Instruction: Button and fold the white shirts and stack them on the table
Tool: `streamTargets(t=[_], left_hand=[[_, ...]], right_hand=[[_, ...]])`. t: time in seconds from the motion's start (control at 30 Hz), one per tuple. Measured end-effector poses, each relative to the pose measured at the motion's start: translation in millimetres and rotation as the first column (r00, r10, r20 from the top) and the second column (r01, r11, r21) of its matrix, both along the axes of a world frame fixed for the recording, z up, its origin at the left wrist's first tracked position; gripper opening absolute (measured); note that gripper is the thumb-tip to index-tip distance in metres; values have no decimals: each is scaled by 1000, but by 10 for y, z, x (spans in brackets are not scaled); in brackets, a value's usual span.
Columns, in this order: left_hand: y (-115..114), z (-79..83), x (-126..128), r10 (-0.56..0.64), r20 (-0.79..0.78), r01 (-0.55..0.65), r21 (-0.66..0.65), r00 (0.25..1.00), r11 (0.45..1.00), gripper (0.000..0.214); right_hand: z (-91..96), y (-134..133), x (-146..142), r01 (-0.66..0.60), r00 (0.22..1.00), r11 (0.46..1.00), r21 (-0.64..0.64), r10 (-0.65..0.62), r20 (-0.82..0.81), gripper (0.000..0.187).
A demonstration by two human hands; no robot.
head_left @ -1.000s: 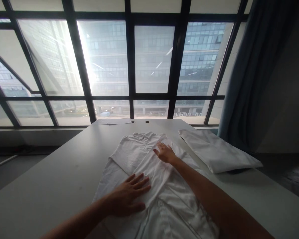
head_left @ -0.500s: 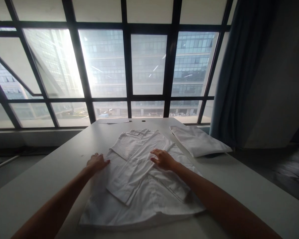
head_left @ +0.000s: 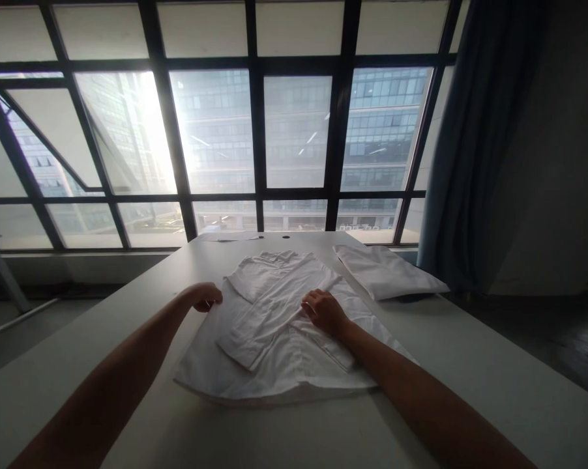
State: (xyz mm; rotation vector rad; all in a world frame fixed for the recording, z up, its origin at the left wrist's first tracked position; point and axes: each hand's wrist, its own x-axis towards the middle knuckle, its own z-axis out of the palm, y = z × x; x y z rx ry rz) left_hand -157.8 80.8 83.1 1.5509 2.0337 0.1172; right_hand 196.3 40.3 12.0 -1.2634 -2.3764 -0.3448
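Note:
A white shirt [head_left: 274,345] lies flat on the grey table [head_left: 142,339], collar toward the window, with both sleeves folded across its front. My left hand [head_left: 203,296] is at the shirt's left edge near the shoulder, fingers curled and pinching the cloth. My right hand [head_left: 323,311] rests on the middle of the shirt, fingers bent and pressing on the folded sleeve.
A second folded white garment [head_left: 389,273] lies at the back right of the table. A sheet of paper [head_left: 228,237] and two small holes sit at the table's far edge below the large window. A dark curtain [head_left: 470,143] hangs at the right.
My left hand left the shirt's middle, went to its left edge and closed on the cloth. My right hand slid back from the collar area toward the shirt's centre. The camera view shifted.

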Motion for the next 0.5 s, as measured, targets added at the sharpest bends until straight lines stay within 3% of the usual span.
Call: streamTargets(t=[0.1, 0.2, 0.37, 0.5], left_hand=[[47, 194, 250, -21, 25, 20, 14, 999, 1000, 15], [90, 263, 644, -92, 45, 88, 83, 995, 993, 15], [93, -17, 1301, -208, 79, 199, 113, 975, 973, 10], [91, -299, 1549, -310, 78, 294, 165, 948, 941, 11]], right_hand=[[8, -12, 4, 35, 999, 999, -12, -35, 12, 27], [-2, -9, -3, 49, 999, 998, -24, -49, 24, 28], [-21, 11, 3, 56, 998, 998, -18, -56, 21, 29], [-30, 17, 9, 64, 997, 998, -19, -64, 33, 30]])
